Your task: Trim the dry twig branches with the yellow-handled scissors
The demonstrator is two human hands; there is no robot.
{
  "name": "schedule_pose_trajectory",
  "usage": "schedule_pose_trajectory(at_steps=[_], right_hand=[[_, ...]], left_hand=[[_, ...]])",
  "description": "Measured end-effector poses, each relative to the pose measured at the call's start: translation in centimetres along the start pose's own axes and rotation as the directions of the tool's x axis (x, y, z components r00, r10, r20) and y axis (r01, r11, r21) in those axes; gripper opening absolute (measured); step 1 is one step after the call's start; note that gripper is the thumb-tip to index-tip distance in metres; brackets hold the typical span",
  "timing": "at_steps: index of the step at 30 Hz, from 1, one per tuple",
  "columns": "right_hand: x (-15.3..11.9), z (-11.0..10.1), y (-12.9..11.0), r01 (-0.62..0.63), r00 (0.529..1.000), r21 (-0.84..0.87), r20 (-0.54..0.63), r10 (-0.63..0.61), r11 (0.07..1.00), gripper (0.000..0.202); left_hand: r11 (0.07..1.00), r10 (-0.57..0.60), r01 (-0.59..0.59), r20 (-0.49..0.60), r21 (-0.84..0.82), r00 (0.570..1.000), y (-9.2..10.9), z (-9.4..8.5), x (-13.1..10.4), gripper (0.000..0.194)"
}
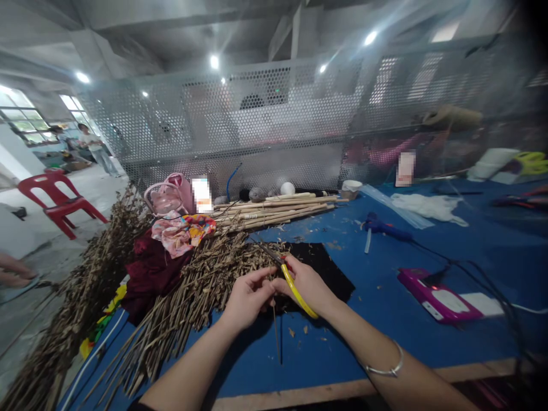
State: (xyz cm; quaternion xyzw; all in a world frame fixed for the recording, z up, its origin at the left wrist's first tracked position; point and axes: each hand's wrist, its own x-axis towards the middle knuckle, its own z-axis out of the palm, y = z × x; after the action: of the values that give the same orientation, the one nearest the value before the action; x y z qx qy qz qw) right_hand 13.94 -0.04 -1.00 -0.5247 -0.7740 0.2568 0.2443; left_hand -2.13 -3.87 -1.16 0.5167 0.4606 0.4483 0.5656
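My left hand (250, 297) pinches a thin dried stem (277, 334) whose lower end points down over the blue table (342, 348). Against its fingertips rests my right hand (306, 285), closed around scissors with yellow handles (295, 291). Their dark blades point up and left above a heap of dried stems (201, 279) with curled leaves. Beneath the hands lies a black cloth (327, 268). Small leaf scraps are scattered on the table near my right wrist, which wears a silver bangle.
Wooden sticks (274, 211) lie behind the heap. A glue gun (385, 227), a magenta device (440, 299) and cables are at the right. More dried stalks (85, 285), a red chair (62, 200) and another person's hand (15, 271) are at the left.
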Motion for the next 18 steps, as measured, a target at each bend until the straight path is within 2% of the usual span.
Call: schedule_pose_trajectory(at_steps=[11, 18], right_hand=[[0.28, -0.31, -0.19, -0.015, 1.000, -0.066, 0.004, 0.015, 0.998, 0.037], [-0.09, -0.27, -0.55, 0.029, 0.999, 0.024, 0.019, -0.029, 0.999, 0.046]], left_hand=[[1.000, 0.010, -0.010, -0.024, -0.005, 1.000, -0.11, -0.06, 0.15, 0.049], [1.000, -0.016, 0.016, -0.028, 0.005, 0.999, 0.09, 0.01, 0.09, 0.049]])
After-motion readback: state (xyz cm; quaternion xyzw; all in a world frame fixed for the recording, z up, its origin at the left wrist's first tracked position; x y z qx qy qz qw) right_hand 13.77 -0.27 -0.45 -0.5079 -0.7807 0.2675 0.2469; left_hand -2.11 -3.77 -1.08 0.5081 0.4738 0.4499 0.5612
